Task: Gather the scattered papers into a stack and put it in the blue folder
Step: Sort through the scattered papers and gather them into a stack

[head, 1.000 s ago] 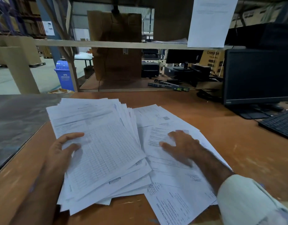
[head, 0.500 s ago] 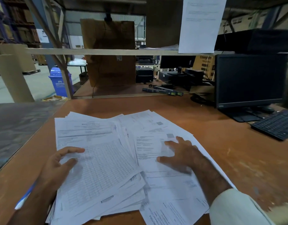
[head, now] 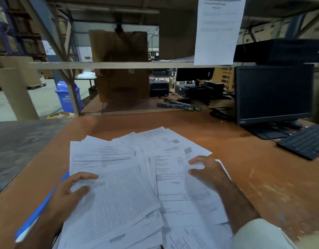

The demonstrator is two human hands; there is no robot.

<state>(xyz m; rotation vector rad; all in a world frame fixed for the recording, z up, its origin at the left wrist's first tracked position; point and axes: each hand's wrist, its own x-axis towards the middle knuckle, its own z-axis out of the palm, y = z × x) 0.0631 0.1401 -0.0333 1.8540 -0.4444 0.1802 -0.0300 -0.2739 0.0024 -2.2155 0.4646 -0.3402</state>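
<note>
A loose fan of white printed papers [head: 130, 177] covers the near middle of the brown desk [head: 263, 177]. My left hand [head: 69, 191] lies on the left side of the pile, thumb and forefinger spread over a sheet with a printed table. My right hand [head: 207, 171] rests on the sheets at the right side, fingers loosely bent over their surface. A thin blue edge of the folder [head: 38, 211] shows under my left forearm, at the left of the papers; most of it is hidden.
A black monitor [head: 273, 94] and a keyboard [head: 306, 141] stand at the right. A shelf rail [head: 119, 65] crosses above the desk, with a sheet [head: 218, 29] hanging from it. A grey surface [head: 20, 146] adjoins on the left. A blue bin [head: 65, 96] stands beyond.
Both hands have pushed the two groups of papers closer together, so they overlap more. The view has tilted up, and the folder's blue edge has come into sight at the left.
</note>
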